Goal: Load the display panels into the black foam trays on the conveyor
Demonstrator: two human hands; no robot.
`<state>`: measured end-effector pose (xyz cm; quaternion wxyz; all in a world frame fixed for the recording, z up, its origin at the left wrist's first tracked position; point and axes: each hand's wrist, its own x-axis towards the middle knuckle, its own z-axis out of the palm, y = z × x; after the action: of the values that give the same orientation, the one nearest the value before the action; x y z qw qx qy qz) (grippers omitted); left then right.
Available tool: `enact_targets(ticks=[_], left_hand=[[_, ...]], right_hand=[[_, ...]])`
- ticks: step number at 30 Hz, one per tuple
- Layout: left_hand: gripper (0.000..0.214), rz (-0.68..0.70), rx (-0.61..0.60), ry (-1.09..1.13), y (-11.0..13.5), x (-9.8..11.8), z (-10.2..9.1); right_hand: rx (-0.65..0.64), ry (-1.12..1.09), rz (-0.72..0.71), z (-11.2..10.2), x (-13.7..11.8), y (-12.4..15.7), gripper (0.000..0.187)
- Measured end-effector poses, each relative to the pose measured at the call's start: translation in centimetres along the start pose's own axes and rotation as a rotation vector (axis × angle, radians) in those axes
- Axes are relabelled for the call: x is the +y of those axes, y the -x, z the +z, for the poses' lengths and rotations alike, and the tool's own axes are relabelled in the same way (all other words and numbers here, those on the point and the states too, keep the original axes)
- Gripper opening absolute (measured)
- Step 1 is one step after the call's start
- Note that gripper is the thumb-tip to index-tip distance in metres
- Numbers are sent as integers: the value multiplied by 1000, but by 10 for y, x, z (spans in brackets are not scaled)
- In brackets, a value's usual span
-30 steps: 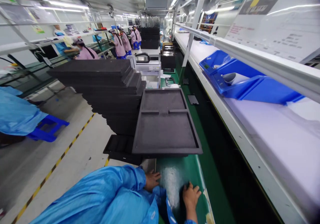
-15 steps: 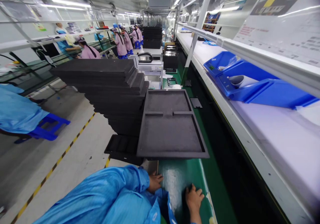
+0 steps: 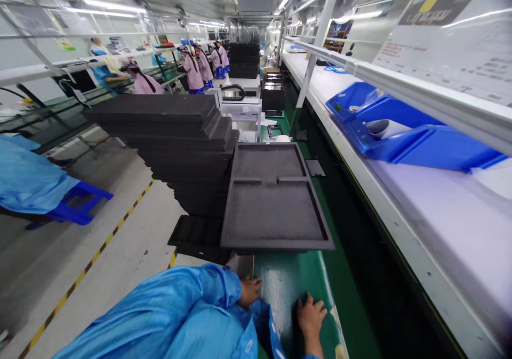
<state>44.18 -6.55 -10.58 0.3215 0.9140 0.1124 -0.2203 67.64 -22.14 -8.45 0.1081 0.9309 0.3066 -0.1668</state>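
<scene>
My left hand [image 3: 250,291] rests at the left edge of the green tabletop [image 3: 288,268], fingers stretched out and nothing held. Lying on the same surface, my right hand [image 3: 311,314] has its fingers spread and is bare too. Just beyond both hands sits a black foam tray [image 3: 276,209] with two shallow recesses, apart from my fingers. To its left rises a tall, uneven stack of black foam trays [image 3: 180,145]. Low beside that stack lies a smaller black tray with compartments [image 3: 198,233].
A dark conveyor belt [image 3: 352,252] runs along the right, with a flat grey plate [image 3: 316,167] near the foam tray. Beyond it, a white shelf [image 3: 424,204] carries blue bins [image 3: 432,140]. A person in blue [image 3: 32,175] sits at left on a blue stool [image 3: 80,201]; several people work farther back.
Both hands stay where they were on the tabletop. The view has shifted very slightly; the grey plate appears a little lower and farther right.
</scene>
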Motion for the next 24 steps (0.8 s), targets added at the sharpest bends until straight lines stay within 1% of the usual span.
enact_targets(ticks=[4,7,10,14,19,24], left_hand=[[34,-13,-30,-40,-2,2,1],[33,-21,-34,-72,-4,3,1],[33,-1,-44,-97,-4,3,-1],[35,6,-40,-99,-3,4,-5],[35,-5,-24,-97,1,11,-11],[40,-7,-9,-83,7,18,-18]], right_hand=[[17,-16,-10,-1,1,0,60],[-17,-5,-8,-1,1,0,60],[-49,8,-2,0,1,0,60],[-72,43,-10,1,0,-1,59],[-92,84,-14,1,-1,-1,59],[-80,83,-18,4,0,-3,59]])
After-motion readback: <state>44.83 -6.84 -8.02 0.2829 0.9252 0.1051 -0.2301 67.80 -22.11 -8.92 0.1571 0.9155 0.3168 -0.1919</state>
